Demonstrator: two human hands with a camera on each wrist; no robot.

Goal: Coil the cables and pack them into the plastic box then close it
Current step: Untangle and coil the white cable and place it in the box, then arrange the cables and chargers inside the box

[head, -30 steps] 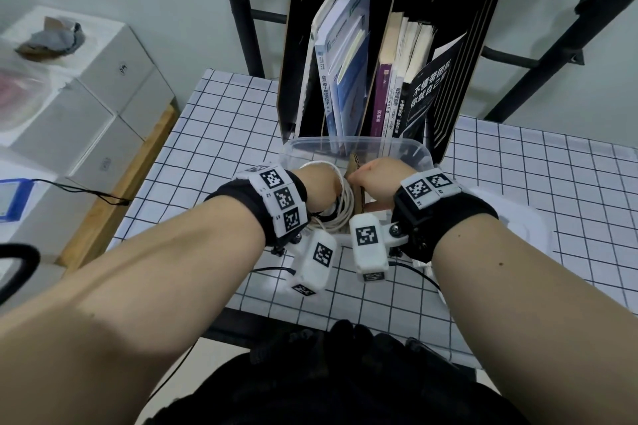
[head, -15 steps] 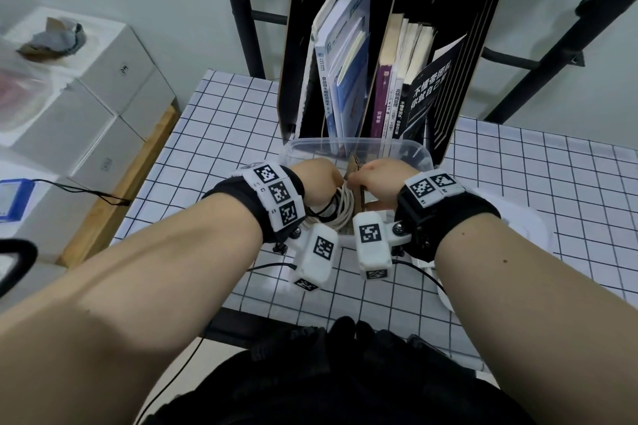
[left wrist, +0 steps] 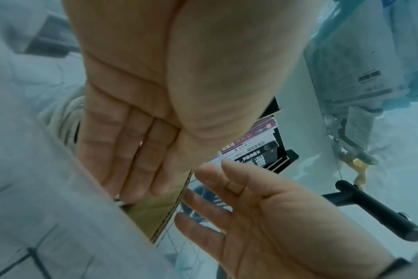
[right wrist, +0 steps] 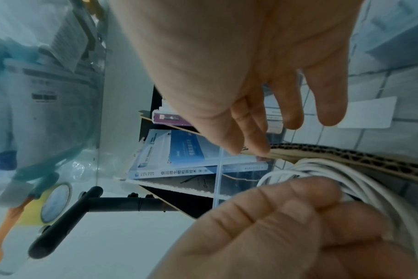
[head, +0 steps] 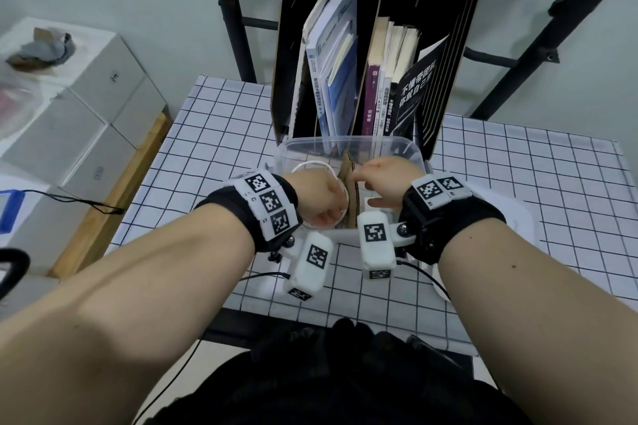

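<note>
The left hand (head: 321, 198) is down inside the clear plastic box (head: 348, 143), on the left side of the upright cardboard divider (head: 351, 190). In the left wrist view its fingers (left wrist: 131, 151) lie straight and flat against the left face of that divider, while in the right wrist view the coil of white cable (right wrist: 341, 177) passes behind the same hand's curled knuckles; whether the fingers are wrapped round the coil or only press it against the cardboard I cannot tell. The coil stands on edge in the compartment left of the divider, its top loop showing above the left hand in the head view.

The right hand (head: 386, 179) is on the right side of the divider, fingers spread apart and relaxed, with its fingertips (right wrist: 253, 147) touching the divider's top edge. It holds nothing.

The box sits on the checked tablecloth (head: 207, 134), its far wall just in front of the black book rack (head: 448, 45) full of upright books. The white lid (head: 514, 214) lies on the cloth just right of the box, partly hidden by the right wrist. White cartons (head: 86, 107) are stacked well left of the box, beyond the table edge.
</note>
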